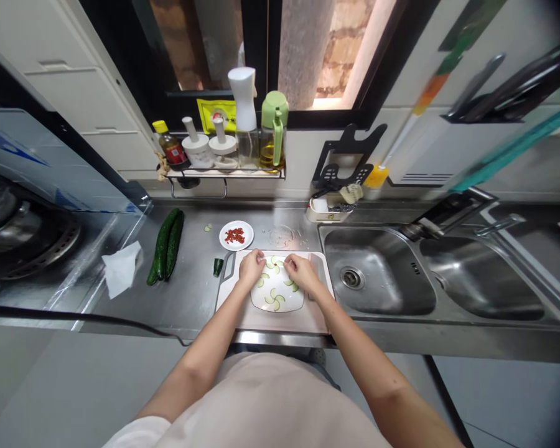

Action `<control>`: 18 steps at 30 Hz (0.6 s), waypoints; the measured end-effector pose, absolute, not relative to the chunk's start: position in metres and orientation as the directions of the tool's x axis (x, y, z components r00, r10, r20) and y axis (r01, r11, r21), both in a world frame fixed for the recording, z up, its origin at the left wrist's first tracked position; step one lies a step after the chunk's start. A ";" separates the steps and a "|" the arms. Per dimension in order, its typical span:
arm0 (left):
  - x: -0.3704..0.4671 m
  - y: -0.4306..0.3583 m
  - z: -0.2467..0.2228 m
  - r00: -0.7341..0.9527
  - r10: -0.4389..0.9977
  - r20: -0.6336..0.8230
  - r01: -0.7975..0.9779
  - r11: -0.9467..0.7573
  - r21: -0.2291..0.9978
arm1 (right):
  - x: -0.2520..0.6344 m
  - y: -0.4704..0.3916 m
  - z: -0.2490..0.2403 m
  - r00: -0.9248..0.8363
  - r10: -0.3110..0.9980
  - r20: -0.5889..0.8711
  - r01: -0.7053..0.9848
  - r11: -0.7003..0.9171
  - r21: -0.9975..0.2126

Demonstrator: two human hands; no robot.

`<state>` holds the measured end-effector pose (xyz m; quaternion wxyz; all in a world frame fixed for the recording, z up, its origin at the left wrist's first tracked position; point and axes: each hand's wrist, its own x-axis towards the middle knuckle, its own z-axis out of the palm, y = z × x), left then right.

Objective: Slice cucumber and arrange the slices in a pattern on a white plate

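A white plate [293, 305] with a dark rim lies on a light cutting board [252, 322]. Thin cucumber slices [275, 300] form pinwheel flowers on it, and the far one has a small red bit at its middle. My left hand [251, 269] is over the plate's far left edge, fingers pinched together. Over the far right side, beside the far pinwheel, my right hand [302, 272] has its fingertips closed. Whatever either pinch holds is too small to make out. Behind the board is a small white dish [236, 245] of red pieces, probably goji berries.
Whole cucumbers [167, 246] and a white paper towel [121, 269] lie on the steel counter to the left, with a cucumber end [218, 267] beside the board. A double sink [378, 274] is on the right. Seasoning bottles stand on a wall rack [228, 170].
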<state>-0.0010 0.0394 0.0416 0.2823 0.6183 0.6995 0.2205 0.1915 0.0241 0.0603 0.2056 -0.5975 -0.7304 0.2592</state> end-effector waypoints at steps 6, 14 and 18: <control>-0.013 0.034 0.034 -0.187 0.980 -0.064 0.683 0.176 0.709 | 0.185 -0.013 0.060 -0.191 0.982 0.002 0.692 0.136 -0.709; -0.034 0.044 0.036 -0.234 0.970 -0.061 0.704 0.213 0.677 | 0.176 -0.047 0.070 -0.226 0.974 -0.015 0.701 0.152 -0.697; -0.053 0.053 0.041 -0.252 0.960 -0.118 0.732 0.269 0.626 | 0.180 -0.060 0.076 -0.240 0.970 -0.024 0.716 0.160 -0.680</control>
